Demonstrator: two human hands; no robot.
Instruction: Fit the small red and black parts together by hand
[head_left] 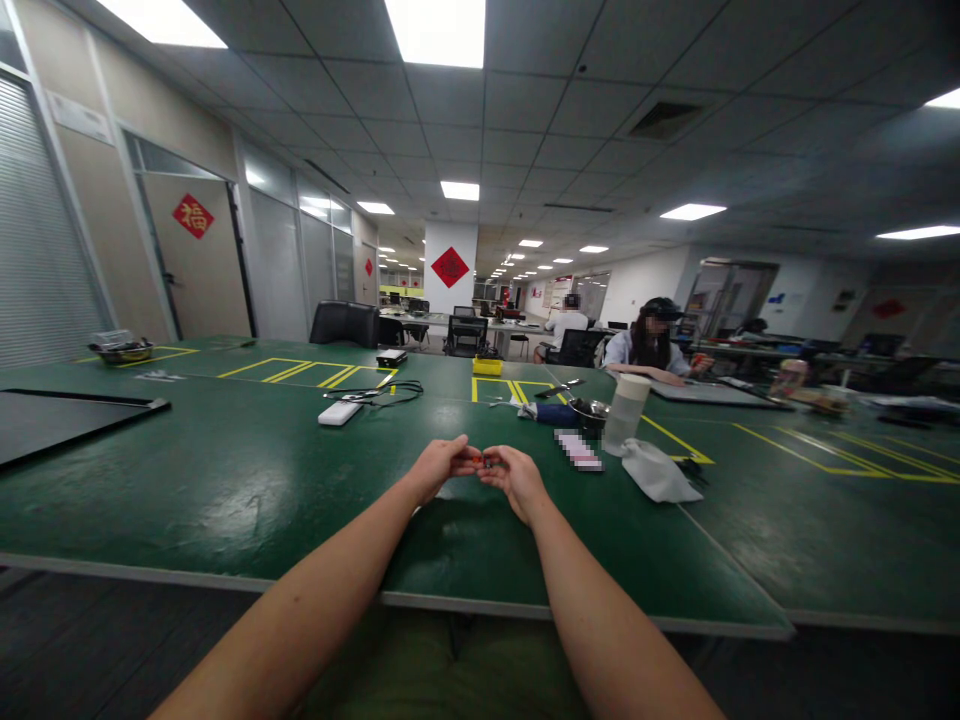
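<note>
My left hand (441, 465) and my right hand (514, 474) meet above the green table (225, 470), fingertips pinched together. Between them sits a tiny dark and reddish object (486, 461), too small to name. Both hands are closed around it, held a little above the table top. My forearms reach in from the bottom of the view.
A white plastic bottle (626, 412), a white cloth (660, 472), a metal bowl (589, 408) and a blurred card (578, 449) lie to the right. A white remote (339, 412) and black cable (382, 392) lie ahead left. A person (651, 345) sits at the far right.
</note>
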